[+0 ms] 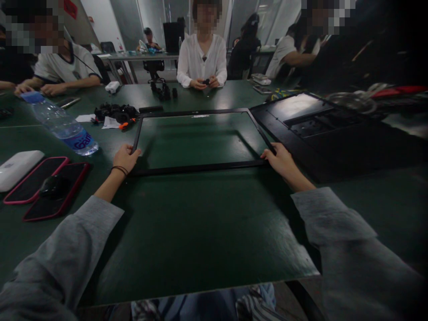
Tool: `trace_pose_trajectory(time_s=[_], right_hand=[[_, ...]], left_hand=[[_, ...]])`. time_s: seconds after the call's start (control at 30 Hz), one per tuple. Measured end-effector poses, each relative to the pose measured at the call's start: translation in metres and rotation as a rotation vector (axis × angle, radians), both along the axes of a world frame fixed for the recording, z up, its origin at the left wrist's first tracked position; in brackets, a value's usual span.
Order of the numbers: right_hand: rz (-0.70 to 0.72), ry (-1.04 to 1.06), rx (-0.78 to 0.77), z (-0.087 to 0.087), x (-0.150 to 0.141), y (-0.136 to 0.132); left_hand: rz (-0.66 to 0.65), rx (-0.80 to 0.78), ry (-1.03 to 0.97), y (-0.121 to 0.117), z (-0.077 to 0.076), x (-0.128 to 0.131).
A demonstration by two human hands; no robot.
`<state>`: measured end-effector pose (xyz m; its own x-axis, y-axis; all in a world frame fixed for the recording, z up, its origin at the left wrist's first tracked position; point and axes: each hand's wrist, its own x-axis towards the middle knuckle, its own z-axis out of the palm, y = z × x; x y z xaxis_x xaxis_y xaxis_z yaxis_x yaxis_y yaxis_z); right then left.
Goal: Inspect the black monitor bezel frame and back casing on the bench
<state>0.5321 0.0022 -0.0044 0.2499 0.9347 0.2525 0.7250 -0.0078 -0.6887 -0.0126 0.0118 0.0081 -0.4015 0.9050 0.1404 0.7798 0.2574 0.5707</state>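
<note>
A thin black rectangular frame (pixel 200 168), like a monitor bezel, is held between my two hands over the green table (pixel 207 232). Its middle is open, and the tabletop shows through it. My left hand (pixel 125 158) grips the left side near the lower corner, with the thumb on the bar. At the opposite side, my right hand (pixel 279 159) is closed round the lower right part in the same way. The frame's far bar carries a small light label (pixel 200 116). Shadows of the frame fall on the tabletop.
To the right lies a large black panel (pixel 301 120), close to my right hand. A water bottle (pixel 63 125), two red-edged phones (pixel 63 191) and a white case (pixel 20 167) are at the left. Black parts (pixel 113 111) lie beyond them. A person in white (pixel 202 58) sits opposite.
</note>
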Motion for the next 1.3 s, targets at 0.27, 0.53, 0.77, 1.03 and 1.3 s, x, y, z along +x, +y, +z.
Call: trace_pose_trajectory(time_s=[0.27, 0.53, 0.77, 1.03, 1.3], right_hand=[[-0.016, -0.010, -0.010, 0.0003, 0.0016, 0.0000], [-0.028, 0.004, 0.005, -0.0001, -0.0003, 0.0008], [-0.011, -0.013, 0.011, 0.0016, -0.0014, -0.0012], [-0.018, -0.009, -0.001, 0.0005, 0.0001, -0.0006], [-0.015, 0.006, -0.004, -0.0004, 0.0006, 0.0000]], left_hand=[[0.008, 0.002, -0.009, -0.0032, 0.0028, 0.0028], [0.003, 0.003, -0.014, -0.0002, -0.0012, 0.0003], [0.004, 0.002, -0.025, -0.0022, 0.0010, 0.0023], [-0.002, 0.009, -0.027, -0.0033, 0.0027, 0.0031], [0.001, -0.003, -0.024, -0.0035, 0.0038, 0.0038]])
